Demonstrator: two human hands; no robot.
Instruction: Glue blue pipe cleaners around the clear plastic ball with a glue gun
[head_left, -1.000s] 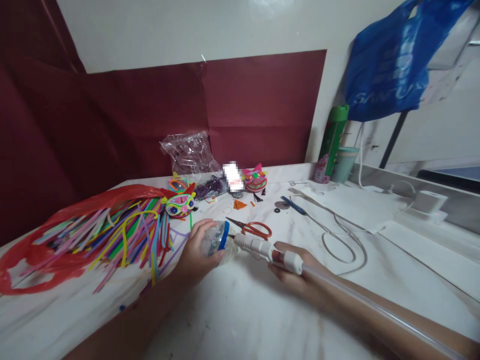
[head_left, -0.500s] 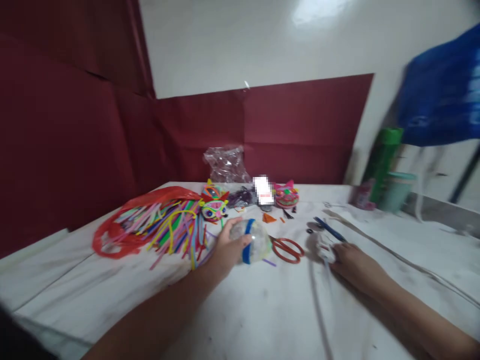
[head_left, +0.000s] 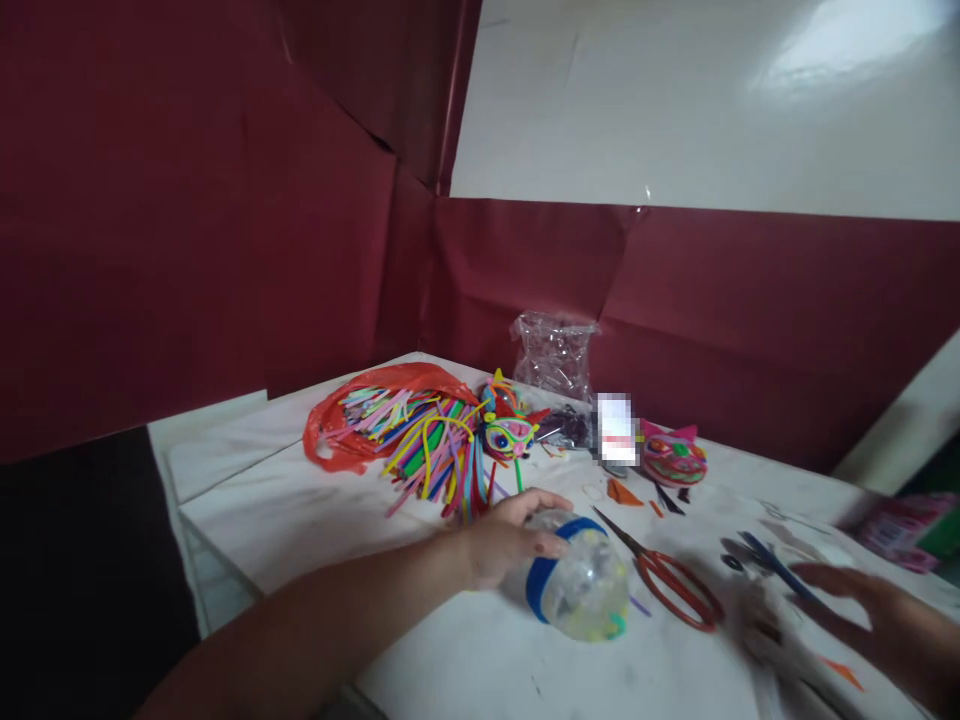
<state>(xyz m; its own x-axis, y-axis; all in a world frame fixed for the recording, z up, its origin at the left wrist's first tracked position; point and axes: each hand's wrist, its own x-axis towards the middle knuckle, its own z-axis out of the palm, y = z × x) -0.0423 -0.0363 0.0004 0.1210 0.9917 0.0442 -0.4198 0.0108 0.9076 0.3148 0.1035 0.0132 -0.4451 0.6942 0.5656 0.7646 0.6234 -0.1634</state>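
My left hand (head_left: 517,540) is closed around a clear, rounded plastic bottle piece (head_left: 589,585) with a blue band and yellow and green marks at its end. On the right, my right hand (head_left: 874,610) has thumb and fingers apart, with its fingertips close to a slim blue tool (head_left: 776,565); contact is unclear. Beside that hand lies a blurred white device (head_left: 772,630), its kind hard to make out. Between the hands rest scissors (head_left: 679,590) with orange-red handles, their blades pointing away to the left.
A red plastic bag (head_left: 337,460) spills many-coloured strips (head_left: 435,450). Behind are two decorated animal heads, one yellow and pink (head_left: 510,437), one pink (head_left: 675,455), a blurred-out phone-like screen (head_left: 616,430), a clear wrapper (head_left: 555,355) and orange scraps (head_left: 622,492).
My view has swung left, so the table appears further right. My right hand, earlier closed at the white device, now has its fingers apart beside it. My left hand keeps the bottle piece.
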